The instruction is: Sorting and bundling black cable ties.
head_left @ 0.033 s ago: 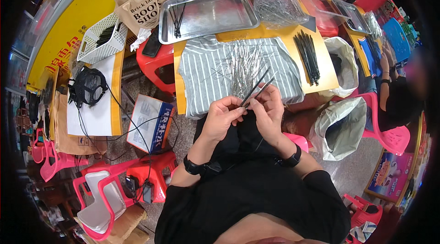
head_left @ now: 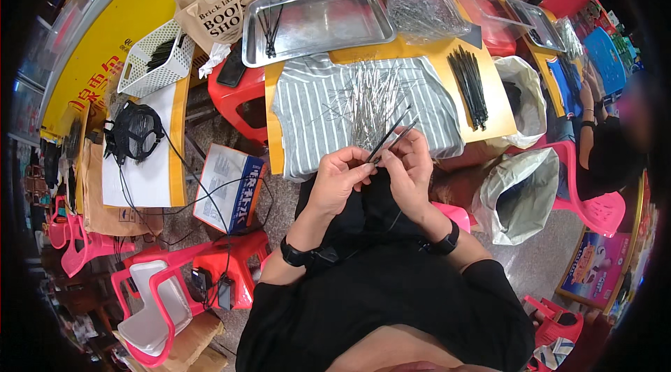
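Note:
My left hand (head_left: 337, 178) is closed in a pinch on a thin black strip (head_left: 388, 134) that slants up and to the right. Fingertips almost touching it, my right hand (head_left: 409, 171) pinches a second thin dark strip (head_left: 407, 132) beside the first. Where the strips meet the fingers, their lower ends are mostly hidden. Just beyond both hands, a loose heap of thin silvery wires (head_left: 370, 96) lies on a grey-and-white striped cloth (head_left: 302, 103). To the right of the cloth is a bundle of black strips (head_left: 468, 89) on the yellow-edged table (head_left: 498, 110).
A metal tray (head_left: 321, 23) with a few black strips stands at the back, beside a clear plastic bag of wires (head_left: 423, 9). Left are a white basket (head_left: 150, 68), a red stool (head_left: 241, 103) and a box (head_left: 227, 187). Pale sacks (head_left: 517, 194) and another person (head_left: 608, 148) are right.

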A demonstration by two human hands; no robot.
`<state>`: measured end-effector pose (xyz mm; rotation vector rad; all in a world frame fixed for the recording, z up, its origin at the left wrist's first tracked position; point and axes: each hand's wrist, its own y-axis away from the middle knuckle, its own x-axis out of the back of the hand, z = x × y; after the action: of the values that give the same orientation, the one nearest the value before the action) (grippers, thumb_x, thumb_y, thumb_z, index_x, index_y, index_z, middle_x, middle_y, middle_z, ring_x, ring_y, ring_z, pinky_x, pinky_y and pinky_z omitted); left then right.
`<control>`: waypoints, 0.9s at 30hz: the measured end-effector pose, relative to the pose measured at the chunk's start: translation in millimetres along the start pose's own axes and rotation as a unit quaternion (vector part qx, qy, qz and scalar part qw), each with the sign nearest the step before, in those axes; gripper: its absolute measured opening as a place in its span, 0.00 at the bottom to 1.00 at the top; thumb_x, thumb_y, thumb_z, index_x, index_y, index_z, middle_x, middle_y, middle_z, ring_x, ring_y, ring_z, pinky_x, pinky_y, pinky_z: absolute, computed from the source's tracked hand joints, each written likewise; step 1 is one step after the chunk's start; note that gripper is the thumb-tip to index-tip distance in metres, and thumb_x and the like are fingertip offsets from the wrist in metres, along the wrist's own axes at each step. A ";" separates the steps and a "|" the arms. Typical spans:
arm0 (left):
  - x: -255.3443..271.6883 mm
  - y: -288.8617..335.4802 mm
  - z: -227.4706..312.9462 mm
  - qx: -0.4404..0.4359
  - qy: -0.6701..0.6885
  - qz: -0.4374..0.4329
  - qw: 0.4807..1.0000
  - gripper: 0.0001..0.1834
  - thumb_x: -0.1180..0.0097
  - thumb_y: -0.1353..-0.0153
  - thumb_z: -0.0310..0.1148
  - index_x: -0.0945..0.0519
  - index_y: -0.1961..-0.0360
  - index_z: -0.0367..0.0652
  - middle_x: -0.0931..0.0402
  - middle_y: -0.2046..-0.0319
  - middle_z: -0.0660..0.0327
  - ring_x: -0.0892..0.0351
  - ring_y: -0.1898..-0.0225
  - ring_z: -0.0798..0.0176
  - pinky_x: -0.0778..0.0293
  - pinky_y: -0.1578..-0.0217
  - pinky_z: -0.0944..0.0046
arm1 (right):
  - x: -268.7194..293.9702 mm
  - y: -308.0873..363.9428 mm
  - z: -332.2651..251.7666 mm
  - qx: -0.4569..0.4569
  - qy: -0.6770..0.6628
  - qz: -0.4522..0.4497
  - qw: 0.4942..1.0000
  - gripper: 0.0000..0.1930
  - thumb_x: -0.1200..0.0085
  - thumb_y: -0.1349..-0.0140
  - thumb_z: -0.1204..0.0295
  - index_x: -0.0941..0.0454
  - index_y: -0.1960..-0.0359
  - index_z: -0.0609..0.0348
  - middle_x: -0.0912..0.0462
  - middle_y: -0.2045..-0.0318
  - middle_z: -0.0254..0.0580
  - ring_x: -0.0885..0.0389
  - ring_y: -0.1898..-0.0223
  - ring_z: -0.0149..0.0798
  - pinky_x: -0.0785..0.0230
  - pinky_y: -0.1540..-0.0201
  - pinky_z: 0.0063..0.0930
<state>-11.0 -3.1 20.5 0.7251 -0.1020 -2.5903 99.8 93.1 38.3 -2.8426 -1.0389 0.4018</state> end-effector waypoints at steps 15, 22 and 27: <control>-4.2 0.3 -4.9 -0.025 -0.014 0.005 1.000 0.08 0.45 0.39 0.24 0.22 0.59 0.34 0.22 0.71 0.62 0.24 0.73 0.72 0.28 0.72 0.74 | 0.5 -1.1 0.6 -0.005 0.027 0.002 1.000 0.18 0.54 0.37 0.83 0.40 0.46 0.69 0.24 0.62 0.44 0.24 0.64 0.27 0.29 0.64 0.21; -6.1 1.2 -4.1 -0.004 0.008 -0.003 1.000 0.07 0.46 0.39 0.24 0.23 0.60 0.34 0.22 0.71 0.61 0.23 0.73 0.71 0.28 0.71 0.74 | -0.3 -0.3 -1.5 0.016 0.070 0.017 0.997 0.18 0.54 0.39 0.83 0.40 0.48 0.69 0.25 0.64 0.42 0.24 0.68 0.26 0.30 0.67 0.19; -8.6 1.3 -5.2 -0.004 -0.018 0.009 1.000 0.06 0.45 0.41 0.22 0.22 0.62 0.34 0.21 0.72 0.62 0.23 0.74 0.71 0.30 0.73 0.75 | 0.3 0.2 2.1 0.009 0.050 0.037 0.998 0.16 0.54 0.40 0.84 0.39 0.50 0.68 0.25 0.67 0.41 0.25 0.70 0.26 0.31 0.69 0.19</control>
<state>-1.2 -0.3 20.4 0.6725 -0.1080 -2.5858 99.5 93.2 36.2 -2.8593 -0.9115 0.2706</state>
